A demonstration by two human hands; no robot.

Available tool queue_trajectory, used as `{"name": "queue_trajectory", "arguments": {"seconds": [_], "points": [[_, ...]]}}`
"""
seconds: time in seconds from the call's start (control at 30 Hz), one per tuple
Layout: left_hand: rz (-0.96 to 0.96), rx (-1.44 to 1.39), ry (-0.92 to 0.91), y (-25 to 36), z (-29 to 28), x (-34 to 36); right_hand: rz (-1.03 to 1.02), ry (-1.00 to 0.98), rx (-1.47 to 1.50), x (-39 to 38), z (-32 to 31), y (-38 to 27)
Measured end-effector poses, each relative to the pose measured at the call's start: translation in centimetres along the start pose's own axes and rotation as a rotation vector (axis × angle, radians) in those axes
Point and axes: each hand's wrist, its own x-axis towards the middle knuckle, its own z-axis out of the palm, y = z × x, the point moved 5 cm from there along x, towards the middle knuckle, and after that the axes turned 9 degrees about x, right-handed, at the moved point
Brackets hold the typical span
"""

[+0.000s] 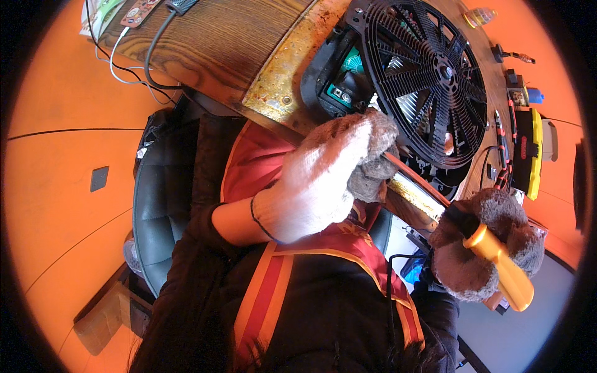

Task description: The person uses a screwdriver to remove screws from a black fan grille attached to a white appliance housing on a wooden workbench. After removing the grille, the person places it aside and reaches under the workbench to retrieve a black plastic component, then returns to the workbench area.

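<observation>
The fan [445, 73] sits on the table [217, 38]. On the wearer's side of it, just beside its rim, the gloved left hand [329, 171] is closed, with the end of a reddish bar [420, 180] showing between its fingers and thumb. The gloved right hand [457, 261], farther right and nearer the wearer than the fan, is curled about the orange handle [507, 273], which juts out away from the fan. Whether bar and handle join inside that grip cannot be told.
</observation>
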Motion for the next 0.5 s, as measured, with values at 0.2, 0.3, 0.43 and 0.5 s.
{"name": "queue_trajectory", "arguments": {"seconds": [0.2, 0.3, 0.43, 0.5], "points": [[-0.005, -0.144, 0.028, -0.7, 0.0, -0.2, -0.395, 0.061, 0.028, 1.4, -1.1, -0.2], [-0.110, -0.426, -0.059, -1.3, 0.5, 0.6, -0.414, -0.058, -0.037, 2.1, -0.7, -0.6], [-0.044, 0.029, 0.041, -0.3, 0.2, 1.7, -0.548, 0.024, -0.290, 3.1, -0.8, -2.1], [-0.097, 0.288, 0.286, 0.8, -0.7, 0.3, -0.500, 0.029, -0.101, 3.6, -0.9, -2.1]]}}
